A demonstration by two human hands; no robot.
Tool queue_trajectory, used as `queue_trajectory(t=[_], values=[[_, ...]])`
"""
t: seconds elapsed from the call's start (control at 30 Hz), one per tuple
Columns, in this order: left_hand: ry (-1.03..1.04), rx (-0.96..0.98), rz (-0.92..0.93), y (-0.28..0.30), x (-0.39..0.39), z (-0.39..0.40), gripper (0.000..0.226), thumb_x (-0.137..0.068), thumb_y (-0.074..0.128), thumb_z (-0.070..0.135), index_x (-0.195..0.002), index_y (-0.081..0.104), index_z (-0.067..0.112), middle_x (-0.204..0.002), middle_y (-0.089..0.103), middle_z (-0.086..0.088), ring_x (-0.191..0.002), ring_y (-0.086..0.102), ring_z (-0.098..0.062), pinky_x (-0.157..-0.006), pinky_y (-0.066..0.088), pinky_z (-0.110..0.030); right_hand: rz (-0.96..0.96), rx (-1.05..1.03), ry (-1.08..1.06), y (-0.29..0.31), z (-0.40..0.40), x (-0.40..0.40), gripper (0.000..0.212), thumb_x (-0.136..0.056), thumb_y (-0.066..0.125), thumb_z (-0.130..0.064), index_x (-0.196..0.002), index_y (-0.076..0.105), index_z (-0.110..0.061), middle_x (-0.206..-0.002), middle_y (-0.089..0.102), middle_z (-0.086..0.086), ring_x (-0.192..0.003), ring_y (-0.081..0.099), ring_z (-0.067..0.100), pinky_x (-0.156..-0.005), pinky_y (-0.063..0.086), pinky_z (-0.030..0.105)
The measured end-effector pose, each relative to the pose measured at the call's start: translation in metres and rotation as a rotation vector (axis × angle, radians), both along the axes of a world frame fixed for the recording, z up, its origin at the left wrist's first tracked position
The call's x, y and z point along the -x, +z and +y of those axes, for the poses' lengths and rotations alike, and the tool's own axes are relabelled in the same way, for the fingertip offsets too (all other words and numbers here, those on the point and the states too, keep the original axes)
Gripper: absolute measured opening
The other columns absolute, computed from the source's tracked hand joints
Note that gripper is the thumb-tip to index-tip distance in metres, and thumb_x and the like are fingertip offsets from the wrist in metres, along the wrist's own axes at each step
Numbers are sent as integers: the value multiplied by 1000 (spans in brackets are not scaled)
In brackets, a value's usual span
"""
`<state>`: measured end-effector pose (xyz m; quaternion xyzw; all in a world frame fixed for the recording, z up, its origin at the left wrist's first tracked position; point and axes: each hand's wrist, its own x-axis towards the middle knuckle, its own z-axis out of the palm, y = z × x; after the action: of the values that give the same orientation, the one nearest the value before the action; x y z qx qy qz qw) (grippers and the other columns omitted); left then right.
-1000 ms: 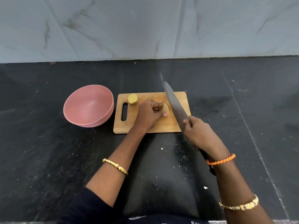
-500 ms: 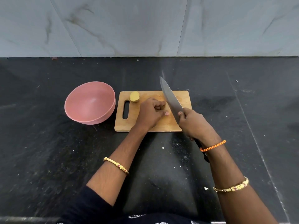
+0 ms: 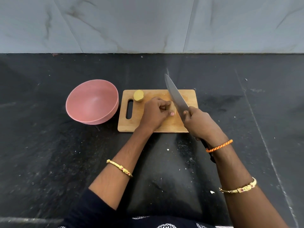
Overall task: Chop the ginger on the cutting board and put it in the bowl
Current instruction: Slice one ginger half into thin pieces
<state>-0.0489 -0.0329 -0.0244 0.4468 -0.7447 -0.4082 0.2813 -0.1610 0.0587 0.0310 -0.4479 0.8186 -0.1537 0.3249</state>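
Head view: wooden cutting board (image 3: 187, 96) lies on the black counter (image 3: 49, 153), pink bowl (image 3: 92, 102) just beside the board's left edge, rim tilted toward the camera, nothing visible inside. Left hand (image 3: 155, 113) rests on the board's middle, fingers curled over a ginger piece (image 3: 173, 109); only a pale sliver shows past the fingertips on the hand's right side. Second ginger chunk (image 3: 139, 95) sits apart at the board's far-left corner, next to the handle slot, cut face up. Right hand (image 3: 199, 123) is wrapped tight around the knife (image 3: 176, 94) handle over the board's near-right corner. Blade angles up and away to the far edge, tip past it, flat just beside the held ginger on its right; contact can't be told. Bracelets on both forearms. Grey marble wall (image 3: 148, 23) behind the counter.
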Motion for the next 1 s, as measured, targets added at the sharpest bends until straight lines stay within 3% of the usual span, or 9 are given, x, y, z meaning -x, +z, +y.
queue_trajectory(t=[0.13,0.27,0.5,0.77,0.9,1.0], values=[[-2,13,-11,0,0,0,46,-68,81,11,-111,67,5,-93,61,2,-84,58,-9,-77,47,-12,54,-18,-40,-5,-1,-8,29,-100,33,-28,-116,47,-9,-103,55,18,-92,59,35,-84,53,50],[-2,27,-10,-1,1,1,46,-69,80,11,-112,66,5,-94,60,4,-84,57,-7,-78,47,-12,59,-36,-48,-10,1,-16,25,-100,34,-25,-115,47,-10,-111,56,19,-98,58,36,-88,50,49],[-1,62,-30,-2,0,2,44,-71,79,10,-113,66,6,-96,62,2,-81,54,-4,-70,42,-1,-3,-36,-79,-20,47,-26,22,-100,32,-31,-98,42,-12,-100,57,21,-91,59,39,-80,50,47],[16,17,-22,0,-1,4,46,-69,80,11,-113,65,5,-99,63,2,-83,55,-3,-70,43,-4,-61,75,-141,-4,59,-14,27,-100,34,-29,-77,44,-19,-80,55,8,-71,54,24,-61,40,30],[23,11,-7,-1,-1,4,45,-69,80,10,-112,66,4,-98,63,1,-81,55,-3,-69,42,0,-67,89,-137,-6,39,-9,26,-100,34,-30,-86,48,-13,-86,57,12,-69,55,25,-64,50,38],[23,2,2,-2,-2,4,45,-68,80,8,-110,66,3,-99,65,-2,-82,57,-5,-71,44,-2,-42,92,-129,-8,27,-9,26,-100,34,-31,-89,48,-12,-90,57,15,-69,55,26,-63,49,37]])
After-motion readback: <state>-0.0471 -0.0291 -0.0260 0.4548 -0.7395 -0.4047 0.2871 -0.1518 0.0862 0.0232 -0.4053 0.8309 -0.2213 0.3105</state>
